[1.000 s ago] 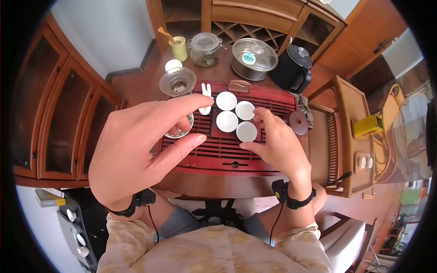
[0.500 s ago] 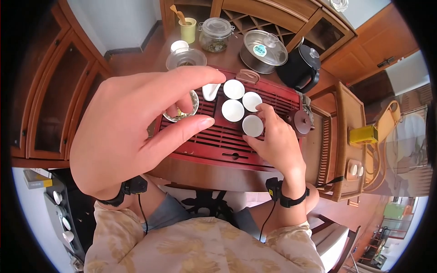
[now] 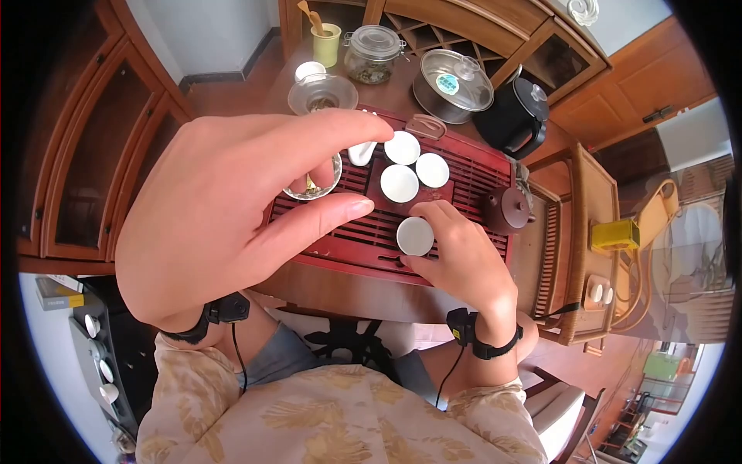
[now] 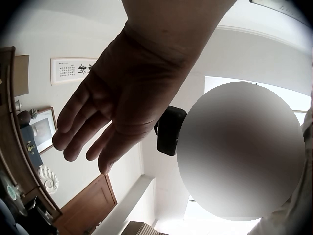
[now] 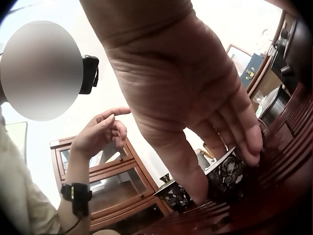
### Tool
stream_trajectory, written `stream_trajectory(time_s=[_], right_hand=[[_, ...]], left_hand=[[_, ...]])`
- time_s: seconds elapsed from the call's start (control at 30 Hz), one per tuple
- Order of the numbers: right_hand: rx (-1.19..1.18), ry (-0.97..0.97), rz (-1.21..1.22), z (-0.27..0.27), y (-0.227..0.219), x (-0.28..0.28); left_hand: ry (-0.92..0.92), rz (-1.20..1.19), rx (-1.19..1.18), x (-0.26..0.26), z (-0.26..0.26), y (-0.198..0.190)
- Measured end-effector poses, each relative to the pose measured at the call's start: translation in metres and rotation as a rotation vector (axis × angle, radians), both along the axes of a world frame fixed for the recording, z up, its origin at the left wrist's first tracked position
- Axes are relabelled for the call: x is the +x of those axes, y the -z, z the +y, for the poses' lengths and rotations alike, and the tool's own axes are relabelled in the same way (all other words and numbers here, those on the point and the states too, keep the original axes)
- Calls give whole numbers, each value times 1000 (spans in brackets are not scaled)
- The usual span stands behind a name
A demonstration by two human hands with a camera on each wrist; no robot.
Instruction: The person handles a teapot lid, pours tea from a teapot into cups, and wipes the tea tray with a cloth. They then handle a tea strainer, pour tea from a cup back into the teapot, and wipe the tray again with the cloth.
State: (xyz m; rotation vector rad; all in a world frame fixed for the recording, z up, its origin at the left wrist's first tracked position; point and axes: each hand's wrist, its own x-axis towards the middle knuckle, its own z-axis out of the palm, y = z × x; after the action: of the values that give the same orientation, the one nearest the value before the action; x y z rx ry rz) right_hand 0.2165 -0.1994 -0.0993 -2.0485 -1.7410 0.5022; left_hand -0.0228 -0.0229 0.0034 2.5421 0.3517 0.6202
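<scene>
My right hand (image 3: 468, 251) pinches a small teacup (image 3: 415, 236) between thumb and fingers over the near part of the red slatted tea tray (image 3: 355, 259). White inside, the same teacup (image 5: 229, 176) shows a dark patterned outside in the right wrist view. Beyond it three teacups stand grouped, including one nearer (image 3: 399, 183) and one at the right (image 3: 432, 170). Raised over the tray's left side, my left hand (image 3: 216, 209) holds nothing; its index finger and thumb are apart. It partly hides a bowl (image 3: 334, 184) with leaves in it and a white rest (image 3: 360, 153).
A brown teapot (image 3: 506, 210) sits at the tray's right end. Behind the tray stand a glass strainer (image 3: 305, 97), a lidded jar (image 3: 373, 54), a steel pot (image 3: 452, 85) and a black kettle (image 3: 512, 116). A wicker cart (image 3: 576, 255) is at the right.
My right hand has drawn one teacup toward me, apart from the other three. The left hand stays raised with nothing in it. The head view has shifted slightly.
</scene>
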Motion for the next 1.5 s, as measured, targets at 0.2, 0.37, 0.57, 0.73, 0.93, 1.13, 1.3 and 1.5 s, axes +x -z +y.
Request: stream_trajectory(time_s=[0.2, 0.37, 0.57, 0.73, 0.93, 1.13, 1.3, 1.5], right_hand=[[68, 78, 116, -1, -10, 16], [277, 127, -61, 10, -13, 44], [171, 65, -10, 38, 18, 60], [140, 72, -11, 53, 24, 60], [108, 79, -3, 48, 12, 61], [77, 150, -72, 15, 1, 68], [51, 161, -119, -2, 8, 76], [48, 140, -149, -4, 2, 71]], left_hand=[[1, -1, -9, -3, 2, -3], [16, -51, 10, -9, 5, -6], [22, -133, 23, -18, 9, -4], [26, -109, 23, -23, 12, -8], [28, -160, 50, -25, 16, -3], [17, -159, 63, -29, 17, -2], [34, -192, 77, -29, 17, -1], [28, -185, 84, -31, 19, -2]])
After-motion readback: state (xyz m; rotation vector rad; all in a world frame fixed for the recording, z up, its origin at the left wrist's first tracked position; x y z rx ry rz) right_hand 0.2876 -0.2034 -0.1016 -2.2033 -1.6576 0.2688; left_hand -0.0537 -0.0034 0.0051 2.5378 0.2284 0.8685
